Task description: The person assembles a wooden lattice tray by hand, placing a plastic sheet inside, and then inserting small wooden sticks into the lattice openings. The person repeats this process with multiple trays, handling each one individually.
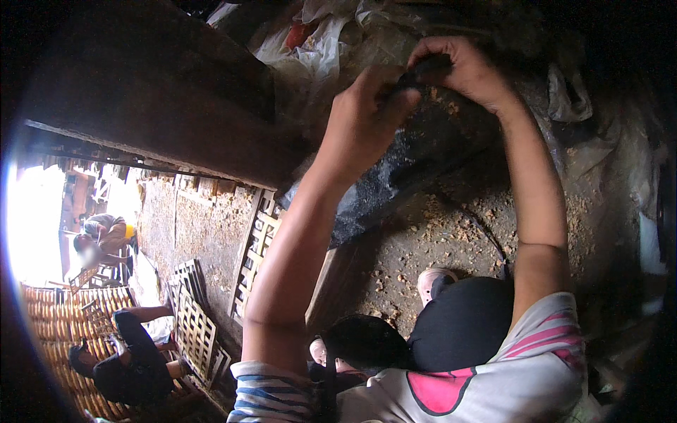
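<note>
A dark plastic bag [386,185] sits in front of me, dusted with pale crumbs and flakes. Both my arms reach out to its top. The fingers of my left hand [368,116] are closed on the bag's gathered black edge. Close by on the right, my right hand [474,74] curls its fingers round another part of the same dark plastic. Between the two hands the plastic is bunched up. What is inside the bag is hidden.
Clear crumpled plastic sheets [314,49] lie beyond the bag. A dark wooden beam [162,92] juts in at the left. Wood chips [451,229] litter the floor. Slatted wooden panels [194,324] stand at the left, near two other people [134,366], [106,233].
</note>
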